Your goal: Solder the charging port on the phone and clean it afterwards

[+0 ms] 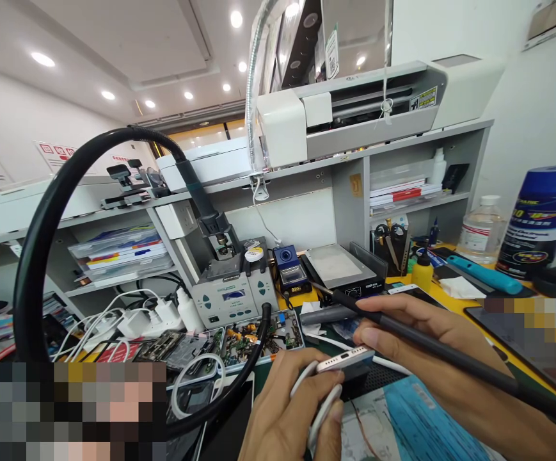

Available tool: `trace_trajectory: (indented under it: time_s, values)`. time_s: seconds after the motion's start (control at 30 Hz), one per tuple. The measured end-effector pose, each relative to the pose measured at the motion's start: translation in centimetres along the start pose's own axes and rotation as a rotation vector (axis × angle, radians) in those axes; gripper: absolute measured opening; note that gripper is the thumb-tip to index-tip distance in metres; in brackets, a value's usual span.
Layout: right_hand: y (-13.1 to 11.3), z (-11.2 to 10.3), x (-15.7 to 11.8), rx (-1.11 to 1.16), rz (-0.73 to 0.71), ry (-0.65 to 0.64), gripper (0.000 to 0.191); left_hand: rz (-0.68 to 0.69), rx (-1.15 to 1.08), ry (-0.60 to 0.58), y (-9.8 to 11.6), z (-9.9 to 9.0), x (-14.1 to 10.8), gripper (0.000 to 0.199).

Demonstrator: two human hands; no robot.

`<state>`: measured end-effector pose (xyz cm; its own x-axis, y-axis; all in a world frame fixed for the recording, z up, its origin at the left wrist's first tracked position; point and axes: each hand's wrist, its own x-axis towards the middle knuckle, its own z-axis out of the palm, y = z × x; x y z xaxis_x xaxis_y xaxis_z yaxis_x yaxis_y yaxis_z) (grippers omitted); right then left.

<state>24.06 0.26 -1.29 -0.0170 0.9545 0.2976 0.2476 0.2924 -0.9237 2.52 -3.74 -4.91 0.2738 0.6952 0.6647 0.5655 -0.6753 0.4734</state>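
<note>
My left hand (282, 410) grips the phone (347, 360) with its port end up, steadying it. My right hand (416, 333) pinches the soldering iron (450, 355) like a pen, tip beside the port.

You are sitting at a phone repair workbench in a shop: a hot-air rework station (233, 296), a soldering station (291, 272), trays of circuit boards (258, 336), tangled white chargers (150, 314) and shelves (402, 192) of supplies crowd around you, under ceiling spotlights (42, 59).
</note>
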Motion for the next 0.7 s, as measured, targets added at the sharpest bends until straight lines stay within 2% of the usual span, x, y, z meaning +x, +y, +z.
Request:
trace_trajectory:
  time_s: [0.17,0.27,0.4,0.57,0.63,0.7]
  values:
    - [-0.2,0.1,0.1,-0.02,-0.005,-0.003,0.038,-0.006,-0.005,-0.005,0.0,0.0,0.0,0.031]
    - [-0.6,0.0,0.1,0.054,-0.031,0.025,0.039,-0.006,-0.006,0.0,0.0,0.0,0.1,0.03]
    - [-1.1,-0.4,-0.4,0.062,-0.169,0.075,0.039,-0.016,0.011,-0.01,0.2,0.0,0.3,0.028]
    - [-2.0,-0.5,-0.7,-0.2,-0.528,-0.116,0.03,-0.015,0.0,-0.075,0.6,-0.5,0.6,0.032]
    - [-2.3,-0.2,-0.6,-0.246,-0.595,-0.174,0.028,-0.006,0.001,-0.085,0.7,-0.7,0.6,0.033]
    - [-2.3,0.2,-0.5,-0.242,-0.594,-0.215,0.025,0.0,0.008,-0.08,0.9,-0.9,0.7,0.035]
